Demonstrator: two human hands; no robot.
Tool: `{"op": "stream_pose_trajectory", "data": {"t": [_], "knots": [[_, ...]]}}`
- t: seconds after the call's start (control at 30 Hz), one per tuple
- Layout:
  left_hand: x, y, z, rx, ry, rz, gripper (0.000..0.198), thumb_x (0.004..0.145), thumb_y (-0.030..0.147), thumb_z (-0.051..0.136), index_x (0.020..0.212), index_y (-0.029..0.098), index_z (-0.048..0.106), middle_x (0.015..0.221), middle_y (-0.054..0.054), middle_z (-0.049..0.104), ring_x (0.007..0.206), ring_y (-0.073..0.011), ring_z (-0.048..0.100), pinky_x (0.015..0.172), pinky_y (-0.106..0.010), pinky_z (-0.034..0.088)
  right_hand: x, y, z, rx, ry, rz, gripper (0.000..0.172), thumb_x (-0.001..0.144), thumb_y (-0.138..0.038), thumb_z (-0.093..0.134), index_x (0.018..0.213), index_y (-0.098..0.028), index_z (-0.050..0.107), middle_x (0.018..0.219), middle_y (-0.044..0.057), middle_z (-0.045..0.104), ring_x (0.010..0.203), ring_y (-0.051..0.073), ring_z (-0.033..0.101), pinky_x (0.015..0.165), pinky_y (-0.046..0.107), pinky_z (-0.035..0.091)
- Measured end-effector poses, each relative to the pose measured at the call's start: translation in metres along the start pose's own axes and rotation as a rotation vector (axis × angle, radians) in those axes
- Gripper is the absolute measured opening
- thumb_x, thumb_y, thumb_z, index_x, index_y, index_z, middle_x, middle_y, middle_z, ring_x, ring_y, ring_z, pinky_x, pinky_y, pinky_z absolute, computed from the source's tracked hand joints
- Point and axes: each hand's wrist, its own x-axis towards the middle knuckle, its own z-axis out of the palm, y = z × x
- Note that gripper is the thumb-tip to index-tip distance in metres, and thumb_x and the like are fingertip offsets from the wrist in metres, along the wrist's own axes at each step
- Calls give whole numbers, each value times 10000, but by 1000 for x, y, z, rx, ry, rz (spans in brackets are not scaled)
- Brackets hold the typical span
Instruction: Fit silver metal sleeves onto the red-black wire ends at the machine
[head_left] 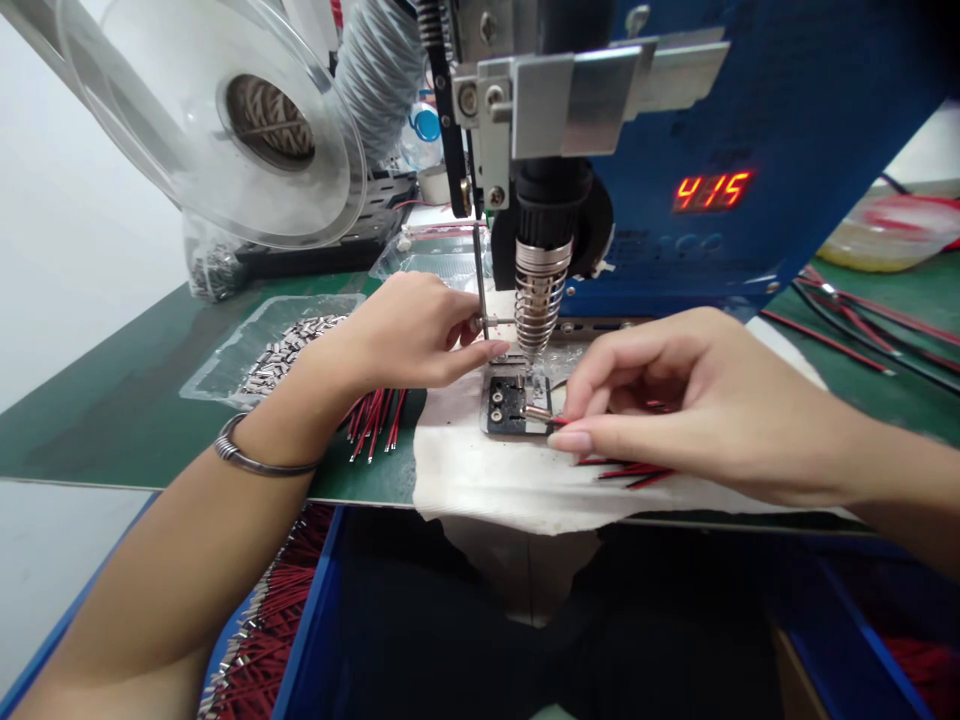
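Observation:
My left hand (409,335) rests on the bench with its fingers curled together, holding a bunch of red wires (371,420) that stick out below the palm. Its fingertips lie beside the small dark fixture plate (504,408) under the soldering head (538,290). My right hand (675,400) comes in from the right, thumb and forefinger pinched on a red wire with a metal tip (541,414) lying on the plate. More red wires (634,470) lie under that hand on the white cloth (487,480).
A blue machine body (750,120) with a red display reading 415 stands behind. A clear tray of small metal parts (285,350) lies at the left, a clear reel (225,120) above it. A blue bin of red wires (262,620) sits below the green bench.

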Motion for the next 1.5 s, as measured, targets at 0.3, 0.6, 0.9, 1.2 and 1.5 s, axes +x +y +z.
{"op": "stream_pose_trajectory", "data": {"t": [0.3, 0.6, 0.9, 1.2, 1.5], "knots": [[0, 0, 1, -2, 29, 25, 484, 913, 576, 514, 590, 223, 441, 499, 7, 498, 449, -112, 378, 524, -323, 252, -2, -4, 0, 102, -29, 197, 138, 772, -288, 901, 741, -224, 783, 631, -13, 735, 530, 110, 644, 457, 186, 468], [0, 0, 1, -8, 23, 14, 480, 899, 582, 503, 588, 232, 404, 491, 9, 476, 452, -117, 366, 523, -325, 242, -3, -6, -1, 176, -99, 266, 127, 795, -314, 895, 756, -234, 805, 661, -15, 747, 456, 79, 548, 387, 192, 405], [1, 0, 1, -15, 40, 27, 491, 895, 570, 526, 565, 240, 375, 469, 20, 430, 430, -112, 324, 513, -332, 234, -3, -6, -2, 209, -115, 279, 109, 808, -304, 876, 763, -232, 807, 683, -10, 752, 467, 74, 551, 401, 154, 459], [0, 0, 1, -17, 48, 30, 488, 893, 560, 531, 562, 240, 371, 465, 23, 422, 429, -110, 316, 513, -331, 232, -2, -5, -2, 183, -119, 284, 116, 807, -325, 880, 769, -238, 813, 687, -10, 750, 468, 78, 545, 404, 170, 447], [1, 1, 0, -10, 22, 5, 482, 889, 578, 512, 576, 243, 365, 479, 21, 430, 443, -113, 323, 527, -337, 237, -2, -6, -1, 131, -111, 221, 128, 832, -315, 854, 751, -236, 794, 651, -23, 731, 480, 79, 554, 431, 201, 412]]}}
